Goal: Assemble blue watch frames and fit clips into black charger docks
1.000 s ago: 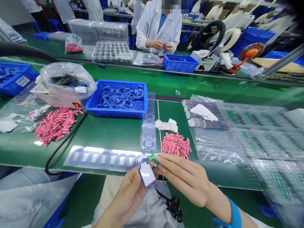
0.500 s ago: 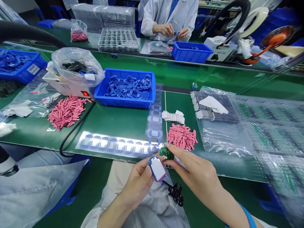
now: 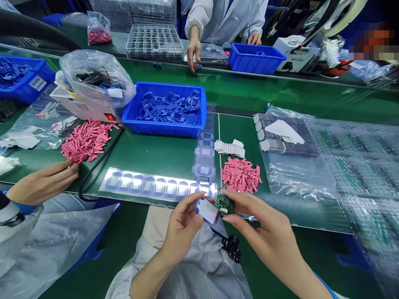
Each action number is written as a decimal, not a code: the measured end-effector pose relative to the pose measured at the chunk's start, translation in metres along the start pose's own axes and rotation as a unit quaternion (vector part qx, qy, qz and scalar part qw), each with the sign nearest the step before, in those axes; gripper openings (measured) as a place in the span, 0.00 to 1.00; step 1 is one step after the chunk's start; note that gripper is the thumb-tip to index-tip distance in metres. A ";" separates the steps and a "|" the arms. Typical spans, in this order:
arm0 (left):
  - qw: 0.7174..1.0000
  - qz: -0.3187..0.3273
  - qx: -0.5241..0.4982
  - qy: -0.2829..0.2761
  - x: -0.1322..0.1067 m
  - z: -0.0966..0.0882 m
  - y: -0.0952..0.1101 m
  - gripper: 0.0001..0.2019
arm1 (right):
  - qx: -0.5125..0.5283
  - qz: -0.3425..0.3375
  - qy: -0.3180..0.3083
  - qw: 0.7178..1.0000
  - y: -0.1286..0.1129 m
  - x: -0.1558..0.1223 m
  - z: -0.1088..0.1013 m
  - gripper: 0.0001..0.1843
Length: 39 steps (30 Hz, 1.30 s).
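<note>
As we look down the green workbench [image 3: 162, 155], our left hand [image 3: 182, 230] pinches a white-faced, blue-edged module [image 3: 207, 211] and our right hand [image 3: 264, 232] clamps a green circuit board [image 3: 225, 204] just beside it, over the bench edge. Beyond lie pink strips [image 3: 240, 175] and a blue crate [image 3: 163, 132] of blue rings [image 3: 168, 109]. A neighbour's hand [image 3: 43, 182] rests at left; across the belt, a co-worker's hand [image 3: 193, 52] touches down.

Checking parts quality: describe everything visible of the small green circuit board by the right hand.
The small green circuit board is roughly square, its face crowded with dark and pale components too small to identify. Fingers of the right hand pinch it, tilted, over the bench edge, beside the white-faced, blue-edged part in the left hand.
</note>
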<state>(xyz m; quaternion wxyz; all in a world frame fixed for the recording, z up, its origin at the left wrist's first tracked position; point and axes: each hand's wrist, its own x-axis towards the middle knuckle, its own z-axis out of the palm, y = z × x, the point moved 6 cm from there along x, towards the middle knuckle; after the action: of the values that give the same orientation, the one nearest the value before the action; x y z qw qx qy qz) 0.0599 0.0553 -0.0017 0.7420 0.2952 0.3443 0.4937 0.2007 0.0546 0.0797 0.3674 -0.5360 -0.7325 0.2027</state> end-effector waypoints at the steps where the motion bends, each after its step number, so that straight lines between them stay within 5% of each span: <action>1: 1.000 0.019 0.005 -0.001 0.000 0.001 0.002 0.15 | -0.010 -0.009 0.006 1.000 -0.004 -0.001 -0.001 0.17; 23: 0.977 0.148 0.148 0.025 -0.002 -0.002 0.017 0.18 | -0.089 -0.115 -0.028 0.989 -0.028 -0.001 0.001 0.16; 32: 0.997 -0.008 0.070 0.013 0.004 0.005 0.017 0.15 | -0.213 -0.165 0.011 0.963 -0.031 -0.007 0.004 0.16; 36: 0.994 0.000 0.088 0.058 0.007 0.006 0.020 0.11 | -0.199 -0.163 0.018 0.966 -0.028 -0.016 0.007 0.21; 39: 0.988 0.033 0.141 0.060 0.005 0.009 0.025 0.14 | -0.075 -0.064 0.020 0.995 -0.014 -0.016 0.002 0.19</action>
<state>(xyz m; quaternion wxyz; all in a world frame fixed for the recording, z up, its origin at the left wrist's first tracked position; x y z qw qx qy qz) 0.0556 0.0681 0.0223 0.6545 0.3778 0.4443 0.4811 0.1931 0.0347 0.0833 0.3531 -0.5177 -0.7711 0.1126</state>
